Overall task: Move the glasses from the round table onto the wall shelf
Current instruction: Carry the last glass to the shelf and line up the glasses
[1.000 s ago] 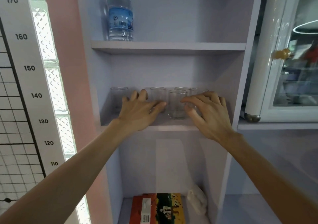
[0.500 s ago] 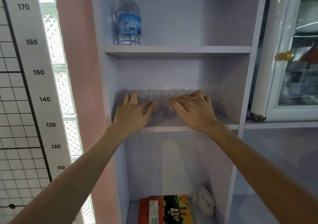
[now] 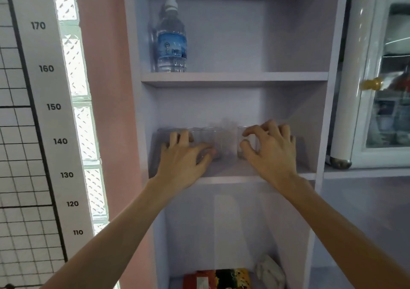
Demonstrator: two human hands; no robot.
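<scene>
Several clear glasses stand in a row at the back of the middle board of the lilac wall shelf. My left hand lies over the left ones, fingers on their rims and thumb against a glass. A further glass stands free between my hands. My right hand is curled like a claw, with index finger and thumb pinching the wall of a glass at the right of the row. The round table is out of view.
A water bottle stands at the left of the upper board. Below lie a colourful box and a white bundle. A height chart hangs at the left, and a glass-door cabinet stands at the right.
Both hands have pushed the glasses further back into the shelf. My right hand has gone from flat to curled around a glass. The view has tilted upward.
</scene>
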